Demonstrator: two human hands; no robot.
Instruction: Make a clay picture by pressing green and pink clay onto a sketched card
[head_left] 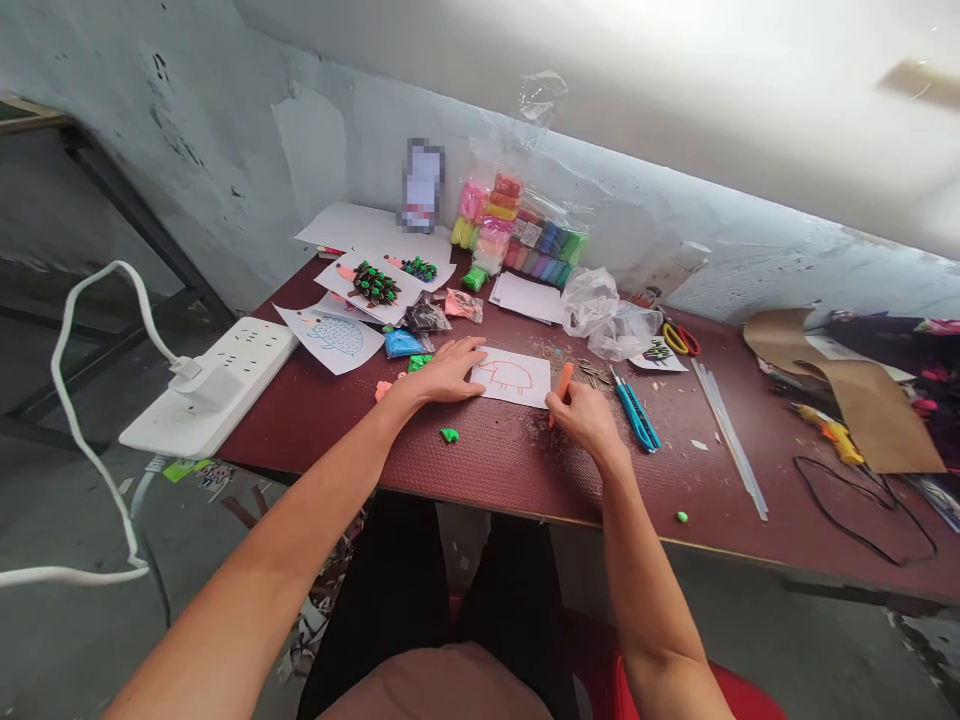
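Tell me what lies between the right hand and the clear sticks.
In the head view, a blue cutter, nearer the right hand, and a small white scrap.

L arm [315,515] bare, extended fwd & inward; L hand [442,372] palm down, approx. flat, fingers [468,346] pointing R, thumb spread apart. R arm [637,530] also bare, elbow bent, forearm angled fwd & inward to R hand [585,413], curled in closed grip, thumb side twd L. Hands apart, L slightly farther fwd.
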